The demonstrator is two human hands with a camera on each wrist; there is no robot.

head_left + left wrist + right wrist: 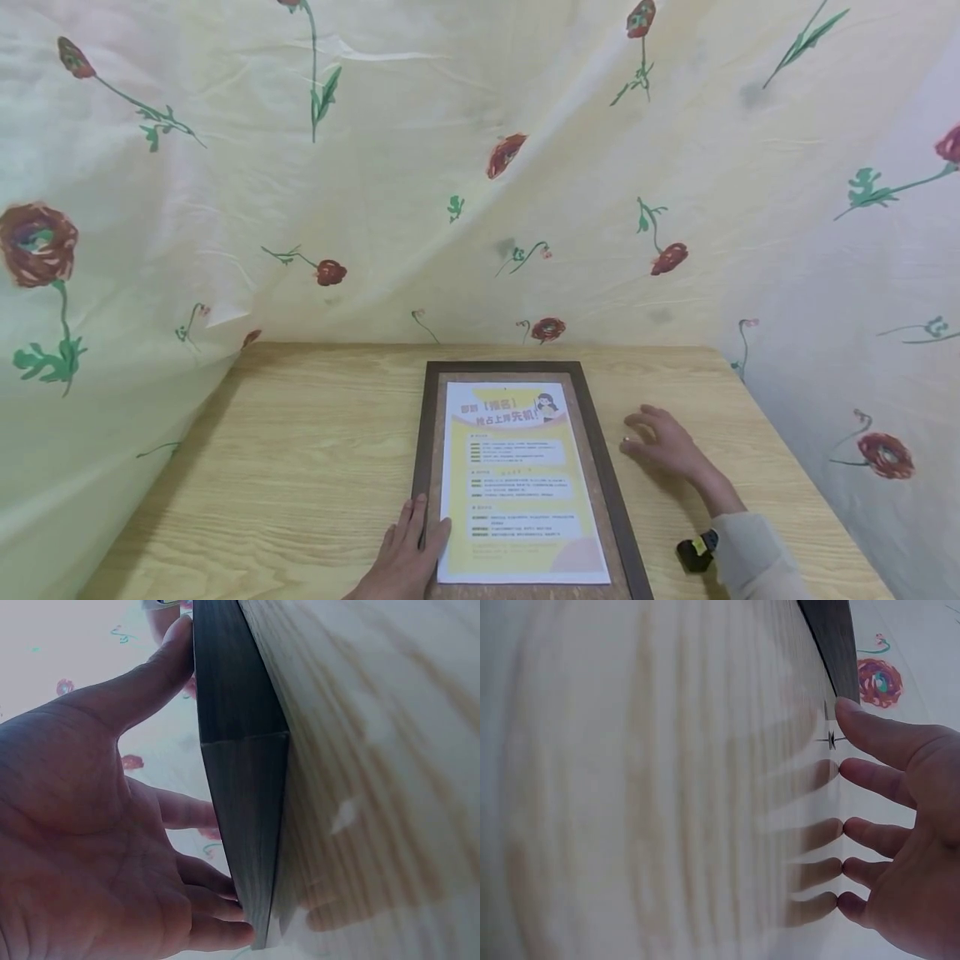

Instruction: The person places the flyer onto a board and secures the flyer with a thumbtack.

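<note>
A framed cork board (621, 533) with a dark frame lies on the wooden table, bearing a yellow and white printed sheet (517, 500). My left hand (405, 550) rests on the board's left edge, its thumb reaching toward the sheet and its fingers extended along the frame. In the left wrist view, thumb and fingertips touch the dark frame (244, 765). To the right of the board, my right hand (663, 446) has its fingertips down at the tabletop, spread apart. A small dark object like a pushpin (832, 740) lies between thumb and index finger, with a gap on both sides.
The wooden table (300, 450) extends on both sides of the board. A cream cloth (390, 208) with red flowers hangs behind and at the sides. A black device (696, 552) is worn at the right wrist, beside a pale sleeve (757, 554).
</note>
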